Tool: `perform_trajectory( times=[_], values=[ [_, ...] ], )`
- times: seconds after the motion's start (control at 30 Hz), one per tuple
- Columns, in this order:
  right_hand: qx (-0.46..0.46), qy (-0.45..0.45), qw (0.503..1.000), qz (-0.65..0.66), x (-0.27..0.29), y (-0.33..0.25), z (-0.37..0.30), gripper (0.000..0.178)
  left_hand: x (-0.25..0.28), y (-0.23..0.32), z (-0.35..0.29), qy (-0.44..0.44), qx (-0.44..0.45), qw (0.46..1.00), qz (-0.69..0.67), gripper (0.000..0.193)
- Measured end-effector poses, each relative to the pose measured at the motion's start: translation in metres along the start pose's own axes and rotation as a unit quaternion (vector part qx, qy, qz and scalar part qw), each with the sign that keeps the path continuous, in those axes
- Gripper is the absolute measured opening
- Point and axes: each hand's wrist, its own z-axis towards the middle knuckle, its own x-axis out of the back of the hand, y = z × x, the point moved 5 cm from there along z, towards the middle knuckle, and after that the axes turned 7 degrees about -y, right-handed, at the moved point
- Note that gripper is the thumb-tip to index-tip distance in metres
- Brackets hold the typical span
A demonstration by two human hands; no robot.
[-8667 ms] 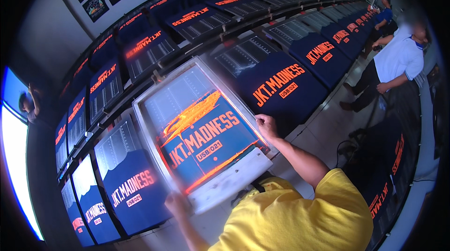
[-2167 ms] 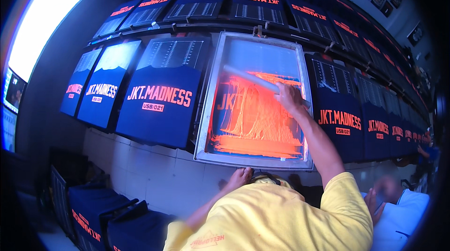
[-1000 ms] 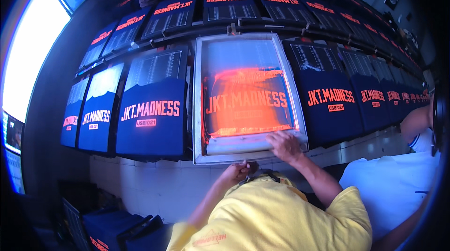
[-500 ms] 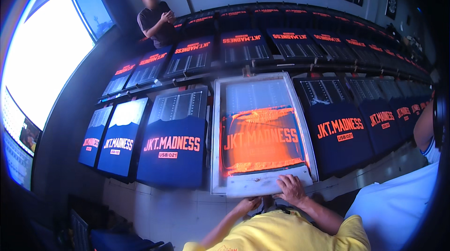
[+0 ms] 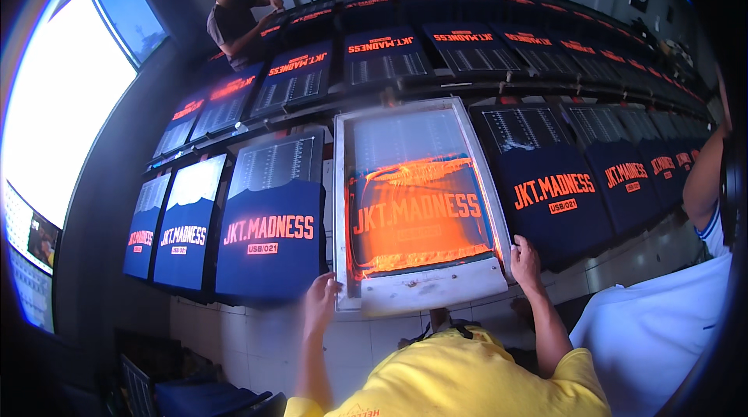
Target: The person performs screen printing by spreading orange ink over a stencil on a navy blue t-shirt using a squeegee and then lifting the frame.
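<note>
A metal-edged screen-printing frame [image 5: 340, 206] lies over a board in the near row. Orange ink [image 5: 417, 238] covers much of its mesh, with lettering showing through. Across the frame's near end rests a wide, pale squeegee [image 5: 432, 289]. My left hand [image 5: 318, 302], slightly blurred, has its fingers closed on the frame's near left corner. On the right side near the same end, my right hand [image 5: 527, 263] grips the frame's edge with bent fingers. Neither hand touches the squeegee.
Navy shirts with orange print lie on boards beside the frame, one left [image 5: 269, 238] and one right [image 5: 555, 191]. More boards stand in rows beyond a rail. A person [image 5: 238, 23] stands at the far left; another person's white clothing [image 5: 654, 323] is close on my right.
My right hand has left the squeegee for the frame's right edge. My left hand has moved outward from below the squeegee to the near left corner. The far person's arms have shifted.
</note>
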Motion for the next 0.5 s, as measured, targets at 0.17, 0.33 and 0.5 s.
perform_trajectory(
  times=[0.17,0.33,0.5],
  values=[
    [-0.059,0.017,0.996,0.068,-0.018,0.024,0.005,0.024,-0.006,-0.014,0.023,0.059,0.006,0.965,0.257,0.035],
    [-0.12,0.051,0.982,0.14,-0.027,0.025,0.011,0.024,-0.002,-0.038,0.034,0.078,0.019,0.985,0.154,0.031],
    [-0.115,0.082,0.979,0.15,-0.028,0.04,0.01,0.02,-0.006,-0.017,0.041,0.053,0.03,0.982,0.176,0.024]
  ],
)
